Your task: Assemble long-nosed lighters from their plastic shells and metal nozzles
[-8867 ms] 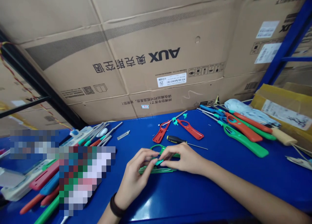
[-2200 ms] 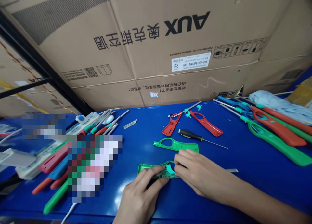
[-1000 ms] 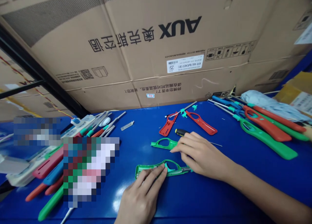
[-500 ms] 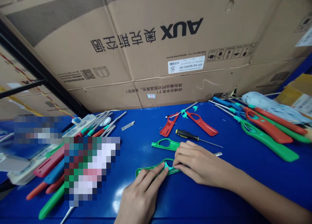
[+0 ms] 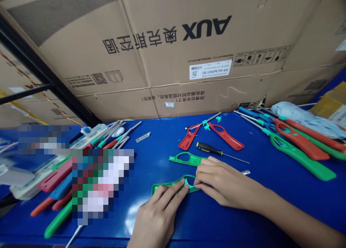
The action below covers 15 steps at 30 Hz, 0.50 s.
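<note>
My left hand (image 5: 158, 213) lies with its fingers pressed on the left part of a green lighter half-shell (image 5: 173, 185) on the blue table (image 5: 270, 183). My right hand (image 5: 224, 181) pinches the shell's right part near a teal trigger piece (image 5: 186, 183). A metal tube tip (image 5: 246, 172) sticks out past my right hand. A second green half-shell (image 5: 185, 158) lies just behind, touching my right fingers.
A black-handled screwdriver (image 5: 213, 150) and two red half-shells (image 5: 227, 137) lie behind. Finished long lighters in green, red and blue (image 5: 297, 149) are piled at the right. More lighters and metal tubes (image 5: 113, 136) sit at the left. Big cardboard boxes (image 5: 189, 50) wall the back.
My right hand went back from the rear green shell to the front one. The metal tube now pokes out to the right. The view shifted slightly.
</note>
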Tool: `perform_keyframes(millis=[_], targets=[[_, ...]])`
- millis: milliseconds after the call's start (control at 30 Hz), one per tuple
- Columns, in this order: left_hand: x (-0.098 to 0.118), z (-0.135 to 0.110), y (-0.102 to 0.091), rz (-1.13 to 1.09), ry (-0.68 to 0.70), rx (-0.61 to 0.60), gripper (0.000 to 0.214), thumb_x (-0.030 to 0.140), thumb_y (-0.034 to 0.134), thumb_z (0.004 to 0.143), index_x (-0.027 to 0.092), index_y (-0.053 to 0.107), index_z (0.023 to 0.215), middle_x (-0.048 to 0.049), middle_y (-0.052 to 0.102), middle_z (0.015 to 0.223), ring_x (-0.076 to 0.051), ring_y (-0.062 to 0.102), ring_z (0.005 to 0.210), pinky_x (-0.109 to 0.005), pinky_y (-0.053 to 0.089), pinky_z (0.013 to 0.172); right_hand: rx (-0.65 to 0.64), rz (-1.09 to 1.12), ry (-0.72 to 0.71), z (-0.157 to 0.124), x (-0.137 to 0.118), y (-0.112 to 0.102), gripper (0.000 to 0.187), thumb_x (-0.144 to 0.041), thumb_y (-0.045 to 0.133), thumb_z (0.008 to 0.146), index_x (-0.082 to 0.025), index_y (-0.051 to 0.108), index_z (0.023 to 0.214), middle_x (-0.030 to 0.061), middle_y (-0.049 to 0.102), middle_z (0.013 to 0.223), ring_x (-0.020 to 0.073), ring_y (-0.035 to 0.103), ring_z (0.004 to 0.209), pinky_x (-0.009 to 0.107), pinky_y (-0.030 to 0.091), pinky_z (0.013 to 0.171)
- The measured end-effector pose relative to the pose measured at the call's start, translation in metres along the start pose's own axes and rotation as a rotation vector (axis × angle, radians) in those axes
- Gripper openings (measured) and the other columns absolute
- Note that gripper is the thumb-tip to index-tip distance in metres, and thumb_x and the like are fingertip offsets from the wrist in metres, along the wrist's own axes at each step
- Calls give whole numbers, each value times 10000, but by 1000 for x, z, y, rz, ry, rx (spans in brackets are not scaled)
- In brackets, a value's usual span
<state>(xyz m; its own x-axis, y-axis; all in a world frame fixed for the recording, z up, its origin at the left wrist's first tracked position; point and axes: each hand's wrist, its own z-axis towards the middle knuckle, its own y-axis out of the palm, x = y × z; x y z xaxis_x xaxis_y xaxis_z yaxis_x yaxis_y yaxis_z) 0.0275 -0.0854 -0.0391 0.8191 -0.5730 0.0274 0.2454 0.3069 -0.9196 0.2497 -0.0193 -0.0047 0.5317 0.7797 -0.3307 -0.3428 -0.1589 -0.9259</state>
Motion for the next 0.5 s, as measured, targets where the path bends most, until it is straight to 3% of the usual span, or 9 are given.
perform_keyframes(millis=[267,500], targets=[[2,3,-6,82,36,-56,549,-6,350,847,239,522,1307,11,627,1242,-164,592,913,-215,567,678,-8,-177,-143,-2,-1,9,145,-43,582,787,-172,569,850,15,587,840,188,522,863,330,409,848],[2,2,-3,114,7,-59,540,4,368,852,264,532,1296,25,635,1227,-169,578,884,-205,573,627,-62,-154,-118,2,-2,5,136,-41,561,806,-176,572,826,11,589,788,177,519,762,293,424,675]])
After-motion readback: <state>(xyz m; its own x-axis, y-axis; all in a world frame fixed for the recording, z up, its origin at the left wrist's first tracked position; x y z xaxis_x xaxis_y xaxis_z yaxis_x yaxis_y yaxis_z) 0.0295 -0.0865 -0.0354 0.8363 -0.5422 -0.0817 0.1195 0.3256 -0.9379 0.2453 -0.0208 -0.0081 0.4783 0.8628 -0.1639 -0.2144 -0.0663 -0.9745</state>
